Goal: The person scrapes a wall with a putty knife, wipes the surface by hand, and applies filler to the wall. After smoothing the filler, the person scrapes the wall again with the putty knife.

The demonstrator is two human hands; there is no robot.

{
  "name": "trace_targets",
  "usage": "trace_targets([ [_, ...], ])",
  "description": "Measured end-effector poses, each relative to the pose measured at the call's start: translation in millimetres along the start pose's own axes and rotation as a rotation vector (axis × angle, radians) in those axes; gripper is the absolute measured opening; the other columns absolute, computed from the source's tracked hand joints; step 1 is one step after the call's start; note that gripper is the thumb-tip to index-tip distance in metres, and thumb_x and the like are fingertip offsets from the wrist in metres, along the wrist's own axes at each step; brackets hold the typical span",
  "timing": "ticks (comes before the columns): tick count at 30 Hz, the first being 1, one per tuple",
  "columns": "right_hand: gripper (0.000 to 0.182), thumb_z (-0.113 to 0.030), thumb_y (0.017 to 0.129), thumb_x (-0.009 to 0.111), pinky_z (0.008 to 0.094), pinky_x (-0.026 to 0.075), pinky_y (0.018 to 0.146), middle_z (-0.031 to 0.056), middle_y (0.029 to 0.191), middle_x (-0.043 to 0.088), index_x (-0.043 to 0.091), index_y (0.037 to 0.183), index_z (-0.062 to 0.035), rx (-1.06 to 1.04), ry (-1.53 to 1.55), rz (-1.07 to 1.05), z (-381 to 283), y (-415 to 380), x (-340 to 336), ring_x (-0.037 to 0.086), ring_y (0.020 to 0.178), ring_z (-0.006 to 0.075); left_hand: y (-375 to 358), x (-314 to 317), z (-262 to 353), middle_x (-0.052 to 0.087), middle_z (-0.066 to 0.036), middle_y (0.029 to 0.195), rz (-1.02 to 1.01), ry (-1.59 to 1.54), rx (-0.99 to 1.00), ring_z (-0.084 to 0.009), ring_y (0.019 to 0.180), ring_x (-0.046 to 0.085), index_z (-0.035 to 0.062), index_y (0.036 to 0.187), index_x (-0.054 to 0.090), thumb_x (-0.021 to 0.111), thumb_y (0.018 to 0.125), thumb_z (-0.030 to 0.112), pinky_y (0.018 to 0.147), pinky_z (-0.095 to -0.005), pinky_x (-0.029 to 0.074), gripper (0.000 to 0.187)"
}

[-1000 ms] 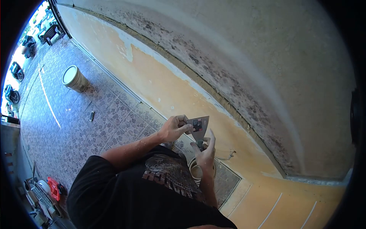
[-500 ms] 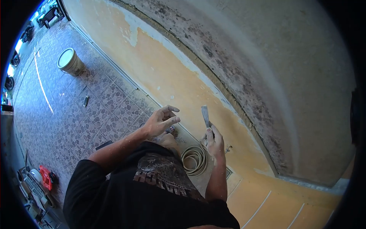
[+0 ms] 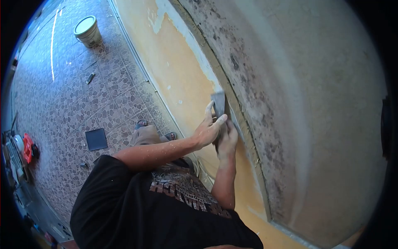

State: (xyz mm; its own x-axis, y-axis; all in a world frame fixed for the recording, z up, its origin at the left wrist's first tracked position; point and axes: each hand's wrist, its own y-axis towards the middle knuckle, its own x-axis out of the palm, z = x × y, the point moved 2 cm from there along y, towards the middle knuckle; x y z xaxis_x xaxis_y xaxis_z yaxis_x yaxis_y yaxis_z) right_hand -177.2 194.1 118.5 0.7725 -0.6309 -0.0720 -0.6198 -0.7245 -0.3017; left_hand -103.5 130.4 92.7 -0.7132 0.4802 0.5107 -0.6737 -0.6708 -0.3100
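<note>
A putty knife with a flat grey blade rests against the scraped white edge of the yellow wall. My right hand is closed round its handle, which is mostly hidden by my fingers. From the left, my left hand reaches over and grips the same tool, one finger laid along the blade and the thumb near my right hand. Both hands look dusty. Just beyond the blade runs a rough brown ledge, with a stained grey surface behind it.
A lidded bucket stands on the patterned tile floor. A dark square sheet and a small dark object lie there too. Tools and a red bag are at far left. A coiled hose sits partly hidden by my body.
My right hand has carried the putty knife up to the wall edge. My left hand, empty before, has joined it on the tool. The view has shifted, showing the dark square sheet fully.
</note>
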Motion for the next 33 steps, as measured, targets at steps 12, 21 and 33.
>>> trace_targets([
  [12, 0.024, -0.021, 0.1, 0.047, 0.0227, 0.037, 0.042, 0.0019, 0.069, 0.054, 0.054, 0.11, -0.001, 0.091, 0.018, -0.004, -15.9, 0.5, 25.8, 0.048, 0.05, 0.0081, 22.9, -29.9, 41.9, 0.047, -0.029, 0.122, -0.011, 0.192, -0.017, -0.0364, 0.109, 0.055, -0.0118, 0.145, 0.021, 0.045, 0.098, 0.033, 0.097, -0.0399, 0.043, 0.069],
  [21, 0.045, -0.022, 0.097, 0.05, 0.03, 0.051, 0.078, 0.0116, 0.112, 0.059, 0.041, 0.134, 0.0015, -0.092, 0.21, -0.064, -30.3, -5.2, 51.6, 0.061, 0.095, 0.0176, -9.9, -23.5, 47.3, 0.013, -0.038, 0.147, -0.039, 0.574, 0.466, -0.0489, 0.14, 0.016, -0.0144, 0.144, 0.014, 0.048, 0.096, 0.035, 0.115, -0.0483, 0.017, 0.077],
  [33, 0.034, -0.012, 0.098, 0.048, 0.0199, 0.041, 0.04, 0.0099, 0.094, 0.059, 0.045, 0.13, -0.001, 0.172, 0.143, 0.153, -33.2, -23.5, 32.0, 0.054, 0.059, 0.0107, 37.9, -34.6, 34.1, 0.054, -0.005, 0.097, -0.25, -0.457, -0.484, -0.0137, 0.081, 0.051, 0.006, 0.113, 0.047, 0.05, 0.099, 0.045, 0.071, -0.0298, 0.045, 0.041],
])
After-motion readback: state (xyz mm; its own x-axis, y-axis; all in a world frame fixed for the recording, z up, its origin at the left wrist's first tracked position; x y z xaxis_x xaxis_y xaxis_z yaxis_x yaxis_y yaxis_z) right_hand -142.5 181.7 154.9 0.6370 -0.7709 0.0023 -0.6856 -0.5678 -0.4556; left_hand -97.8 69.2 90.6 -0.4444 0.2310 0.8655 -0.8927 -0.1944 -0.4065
